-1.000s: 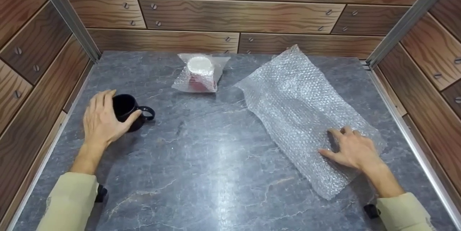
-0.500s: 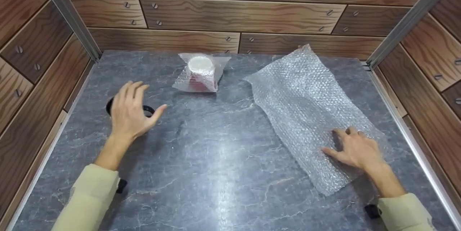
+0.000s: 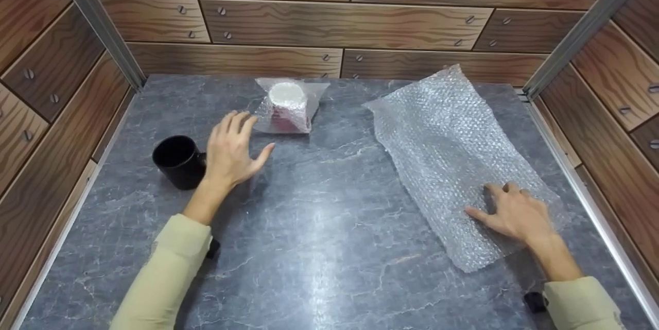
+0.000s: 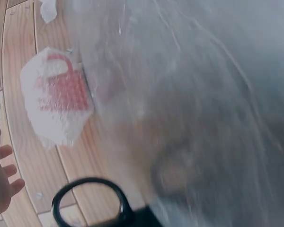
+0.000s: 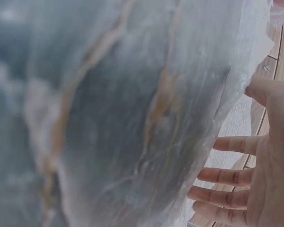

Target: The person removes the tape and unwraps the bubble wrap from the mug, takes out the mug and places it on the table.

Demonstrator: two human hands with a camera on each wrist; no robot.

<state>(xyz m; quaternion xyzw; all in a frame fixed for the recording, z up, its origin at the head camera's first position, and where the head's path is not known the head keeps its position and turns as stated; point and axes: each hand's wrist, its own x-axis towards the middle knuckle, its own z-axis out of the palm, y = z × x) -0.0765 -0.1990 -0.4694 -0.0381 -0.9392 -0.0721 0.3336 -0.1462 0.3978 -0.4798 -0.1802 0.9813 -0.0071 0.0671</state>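
Black, cylindrical, handled mug [image 3: 179, 168] upright on grey marbled tabletop [image 3: 319, 227]; shows interior too dark to read. Just beside, left hand [image 3: 229, 154], loosely spread. Farther back, clear bubble-wrapped bundle [image 3: 288, 107] with reddish object [image 4: 66, 92] inside. At right, large, spread-out sheet of clear bubble wrap [image 3: 437, 132] beneath right hand [image 3: 519, 214], likewise held wide

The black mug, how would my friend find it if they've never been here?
Start with the big grey marbled table and go to its left side. Just left of the person's left hand stands the mug, with its open top facing up. It's bare and black, unlike the clear bubble wrap sheet and the wrapped red thing.
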